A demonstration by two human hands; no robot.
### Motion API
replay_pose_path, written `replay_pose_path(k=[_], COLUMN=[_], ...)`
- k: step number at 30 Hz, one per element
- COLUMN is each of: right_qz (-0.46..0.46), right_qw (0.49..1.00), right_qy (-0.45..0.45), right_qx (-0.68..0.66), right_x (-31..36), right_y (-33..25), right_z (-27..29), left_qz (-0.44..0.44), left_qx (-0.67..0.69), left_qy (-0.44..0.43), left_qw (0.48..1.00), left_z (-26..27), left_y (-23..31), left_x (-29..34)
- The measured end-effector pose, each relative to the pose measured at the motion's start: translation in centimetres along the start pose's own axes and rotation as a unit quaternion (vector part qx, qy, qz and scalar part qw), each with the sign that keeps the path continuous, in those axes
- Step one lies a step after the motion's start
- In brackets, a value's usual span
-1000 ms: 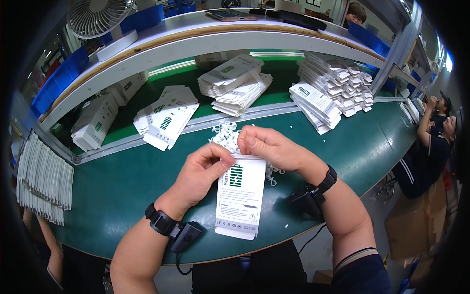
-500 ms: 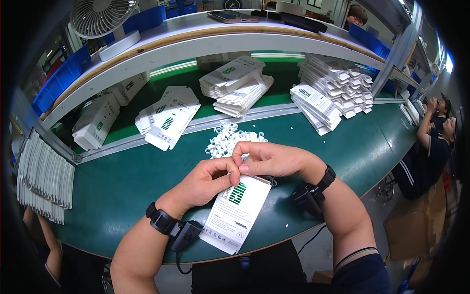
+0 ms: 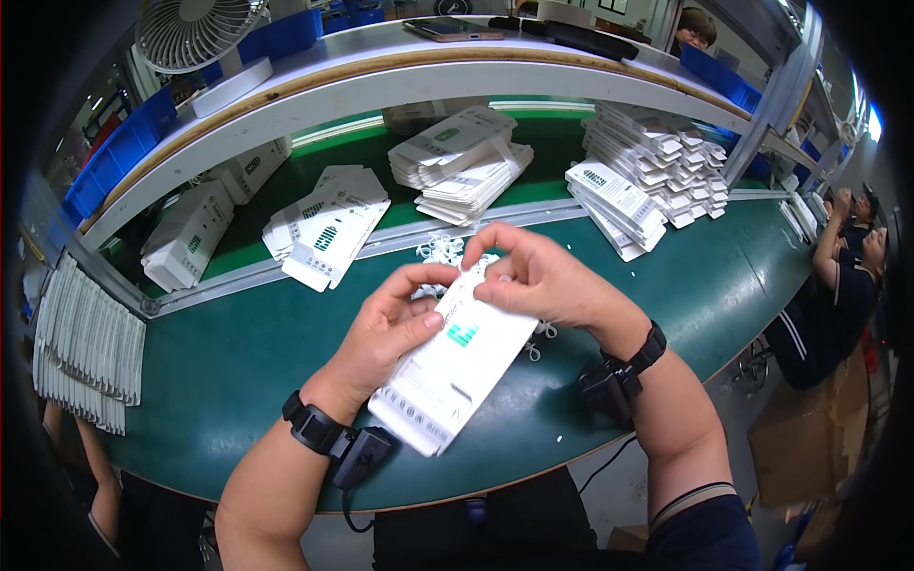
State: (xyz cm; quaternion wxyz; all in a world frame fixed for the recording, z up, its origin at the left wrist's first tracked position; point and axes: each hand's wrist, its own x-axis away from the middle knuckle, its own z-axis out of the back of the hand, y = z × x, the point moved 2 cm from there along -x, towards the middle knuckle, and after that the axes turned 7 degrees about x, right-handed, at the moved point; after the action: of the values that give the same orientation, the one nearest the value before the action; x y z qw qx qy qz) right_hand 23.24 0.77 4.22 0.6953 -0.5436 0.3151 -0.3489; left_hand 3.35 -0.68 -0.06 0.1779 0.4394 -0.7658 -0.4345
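White box now tilted and raised off green tabletop, centre frame; left hand clamped on side, right hand pinching top flap.

A flat package is lying tilted between both hands above the table. Small plastic pieces are sitting just behind it. Stacks of packages are resting behind, to the right.

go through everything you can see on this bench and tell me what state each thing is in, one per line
Left hand: gripping the flat box along its side.
Right hand: fingers pinching at the box's top end.
Flat box: held tilted above the bench, flat.
Small white pieces: loose heap on the bench.
Box stacks: flat, piled on the belt.
Fan: upright on the shelf; spinning or not, cannot tell.
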Motion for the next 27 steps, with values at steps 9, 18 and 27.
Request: replay_pose_path(k=[9,18,27], right_qz=[0.009,0.046,0.055], right_qw=[0.983,0.958,0.977], right_qy=[0.147,0.260,0.196], right_qx=[0.111,0.111,0.058], right_x=[-0.2,-0.4,-0.6], right_y=[0.2,1.0,1.3], right_z=[1.9,2.7,1.4], left_qz=[-0.145,-0.225,-0.176], left_qx=[-0.380,-0.621,-0.682], left_qy=[0.070,0.057,0.065], left_qw=[0.911,0.749,0.707], left_z=[0.9,0.3,0.2], left_y=[0.9,1.1,1.0], left_x=[-0.4,-0.5,-0.3])
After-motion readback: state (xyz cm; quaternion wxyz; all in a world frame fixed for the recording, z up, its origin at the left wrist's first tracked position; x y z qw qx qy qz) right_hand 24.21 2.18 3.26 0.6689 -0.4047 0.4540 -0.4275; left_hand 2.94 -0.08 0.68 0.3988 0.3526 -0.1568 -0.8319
